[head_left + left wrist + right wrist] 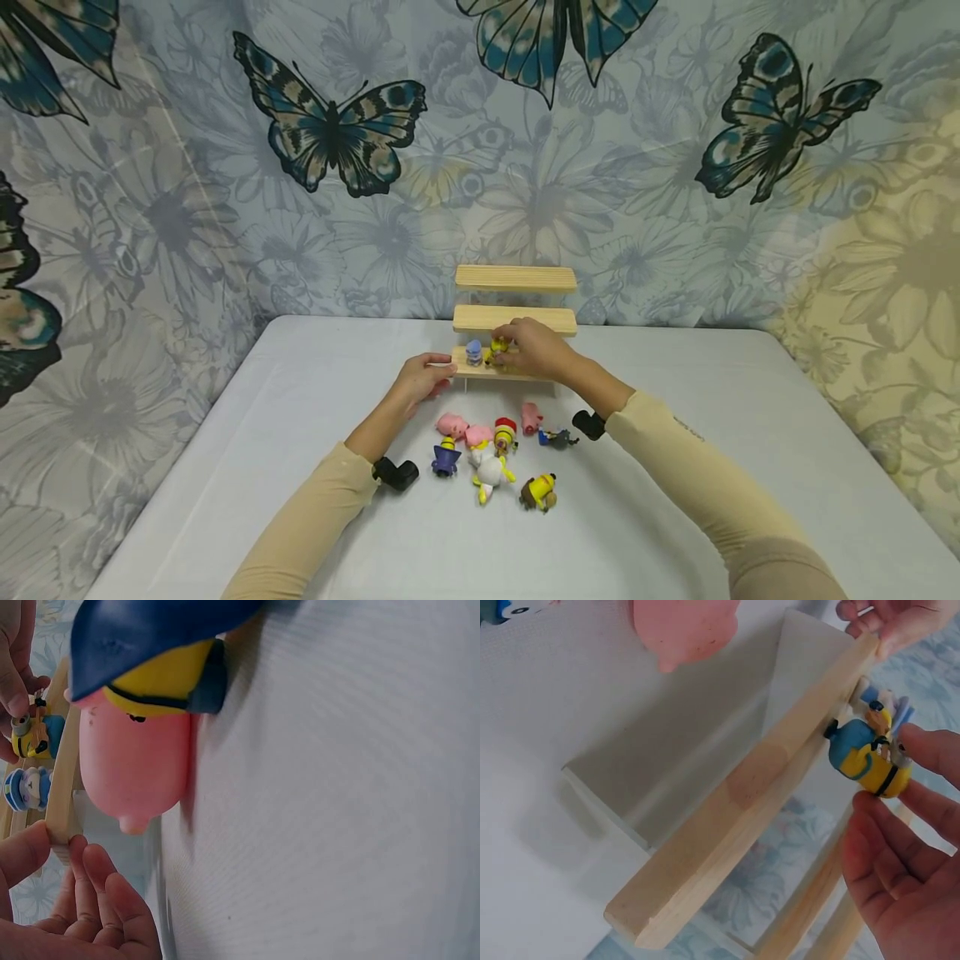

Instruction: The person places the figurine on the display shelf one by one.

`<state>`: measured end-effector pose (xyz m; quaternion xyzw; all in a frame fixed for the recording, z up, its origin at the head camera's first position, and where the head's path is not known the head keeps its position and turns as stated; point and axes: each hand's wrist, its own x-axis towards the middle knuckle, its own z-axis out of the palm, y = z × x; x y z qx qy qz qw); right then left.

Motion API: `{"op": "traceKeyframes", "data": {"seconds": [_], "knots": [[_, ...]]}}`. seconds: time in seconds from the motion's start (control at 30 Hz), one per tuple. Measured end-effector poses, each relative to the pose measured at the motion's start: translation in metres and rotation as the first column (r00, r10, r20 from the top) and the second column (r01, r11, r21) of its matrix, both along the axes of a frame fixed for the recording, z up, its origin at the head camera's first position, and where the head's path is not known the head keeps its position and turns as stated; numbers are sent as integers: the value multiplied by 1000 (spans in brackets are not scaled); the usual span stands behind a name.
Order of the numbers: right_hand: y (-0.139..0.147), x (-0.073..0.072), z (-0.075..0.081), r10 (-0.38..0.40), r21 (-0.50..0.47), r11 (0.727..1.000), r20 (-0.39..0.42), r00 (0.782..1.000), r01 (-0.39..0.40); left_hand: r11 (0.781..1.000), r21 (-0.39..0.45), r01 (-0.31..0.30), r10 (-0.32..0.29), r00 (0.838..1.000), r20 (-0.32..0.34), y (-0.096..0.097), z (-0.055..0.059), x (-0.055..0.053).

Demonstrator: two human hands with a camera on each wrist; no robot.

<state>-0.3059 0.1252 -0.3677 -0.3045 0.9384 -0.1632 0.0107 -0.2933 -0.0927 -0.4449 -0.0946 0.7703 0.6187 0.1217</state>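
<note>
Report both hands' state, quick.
Left hand: closed, pinching the left end of the stand's lowest long, pale wooden board.
Right hand: closed, pinching the small, rounded yellow-and-blue toy figure.

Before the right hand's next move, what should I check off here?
1. Right hand pinching the minion figurine: ok.
2. Left hand gripping the bottom board by its left end: ok.
3. Blue-hatted figurine upright on that board: ok.
4. Minion's feet fully settled on the board: cannot tell.
5. Table before the shelf free of figurines: not ok, several lie there.
</note>
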Motion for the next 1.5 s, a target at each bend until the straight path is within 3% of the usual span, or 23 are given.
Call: {"op": "traceKeyframes", "data": {"seconds": [0.4, 0.6, 0.77, 0.93, 1.13, 1.5], "knots": [[13, 7, 3, 6, -22, 1000, -52, 999, -7, 1000, 0, 3, -3, 1000, 8, 0, 0, 2], [31, 18, 12, -20, -88, 996, -58, 998, 15, 1000, 0, 2, -2, 1000, 10, 0, -1, 2], [47, 32, 11, -35, -168, 985, -63, 997, 24, 1000, -5, -1, 1, 1000, 0, -1, -2, 2], [57, 48, 4, -70, -201, 977, -18, 997, 65, 1000, -7, -2, 2, 1000, -1, -1, -2, 3], [65, 63, -3, -115, -169, 978, 73, 991, 126, 1000, 16, -3, 3, 1000, 5, 0, -3, 3], [84, 75, -21, -180, -128, 968, 245, 953, 216, 1000, 16, -8, 8, 1000, 7, 0, -1, 0]]}}
